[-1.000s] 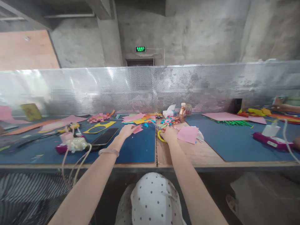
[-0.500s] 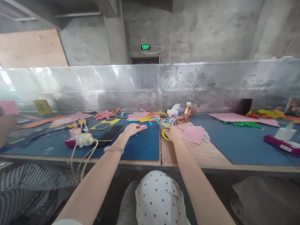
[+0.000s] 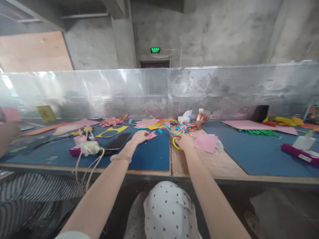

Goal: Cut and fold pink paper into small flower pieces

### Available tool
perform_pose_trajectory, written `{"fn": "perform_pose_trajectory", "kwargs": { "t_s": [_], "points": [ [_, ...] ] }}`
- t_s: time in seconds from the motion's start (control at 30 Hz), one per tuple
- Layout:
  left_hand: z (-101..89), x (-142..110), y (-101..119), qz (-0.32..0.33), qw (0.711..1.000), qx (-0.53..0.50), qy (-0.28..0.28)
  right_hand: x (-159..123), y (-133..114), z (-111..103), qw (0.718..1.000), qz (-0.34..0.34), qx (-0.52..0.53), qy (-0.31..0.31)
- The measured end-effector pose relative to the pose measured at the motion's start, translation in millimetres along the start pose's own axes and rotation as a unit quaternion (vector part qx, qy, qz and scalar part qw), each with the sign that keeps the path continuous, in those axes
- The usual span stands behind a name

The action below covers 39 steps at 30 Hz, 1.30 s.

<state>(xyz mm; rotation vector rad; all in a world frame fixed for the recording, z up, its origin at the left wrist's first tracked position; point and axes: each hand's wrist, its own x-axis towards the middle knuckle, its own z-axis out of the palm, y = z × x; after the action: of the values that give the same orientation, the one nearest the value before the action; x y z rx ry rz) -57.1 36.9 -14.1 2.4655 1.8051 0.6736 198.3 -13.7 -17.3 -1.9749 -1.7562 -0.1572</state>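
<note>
Paper (image 3: 152,135) sits over the mat (image 3: 149,159), pinched by the left hand (image 3: 140,136), fingers nearly closed; bare mat runs to the front edge. Right hand (image 3: 185,142) curls round scissors (image 3: 173,142) past the right edge.

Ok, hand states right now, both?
Left hand: closed, fingers pinching a small piece of pink paper.
Right hand: closed on the yellow-handled metal scissors; exact finger placement can't be told.

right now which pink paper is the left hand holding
The small pink paper pinched in the left hand; the others, like the larger pink sheet beside the right hand, lie outside that grip.
</note>
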Motion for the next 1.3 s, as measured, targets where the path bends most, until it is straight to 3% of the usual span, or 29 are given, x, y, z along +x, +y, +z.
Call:
{"fn": "perform_pose_trajectory", "kwargs": {
  "t_s": [0.5,0.63,0.83,0.9,1.0,1.13,1.3],
  "points": [
    [1.7,-0.9,0.0,-0.015,1.0,-0.002,0.009,0.2,-1.2,-2.1,1.0,-0.002,0.005,-0.01],
    [1.1,-1.3,1.0,-0.015,0.999,-0.032,0.01,0.9,-1.5,-1.4,0.999,-0.037,0.008,-0.03],
    [-0.2,-0.6,2.5,0.0,1.0,0.007,0.012,2.7,-5.8,0.8,0.996,-0.053,0.072,0.027],
    [0.3,-0.8,3.3,0.001,1.0,0.013,0.006,0.8,-5.7,-6.6,0.99,-0.02,0.105,0.089],
    [2.2,-1.5,5.0,0.0,1.0,0.004,-0.004,-4.9,3.5,-22.2,0.966,0.094,0.082,0.225],
    [6.0,-1.6,7.8,0.019,0.999,0.019,-0.021,-10.9,33.0,-32.0,0.947,0.184,0.029,0.262],
    [8.3,0.2,9.3,0.031,0.998,0.062,-0.007,-8.6,62.9,-27.6,0.909,0.31,0.054,0.272]
  ]
}}
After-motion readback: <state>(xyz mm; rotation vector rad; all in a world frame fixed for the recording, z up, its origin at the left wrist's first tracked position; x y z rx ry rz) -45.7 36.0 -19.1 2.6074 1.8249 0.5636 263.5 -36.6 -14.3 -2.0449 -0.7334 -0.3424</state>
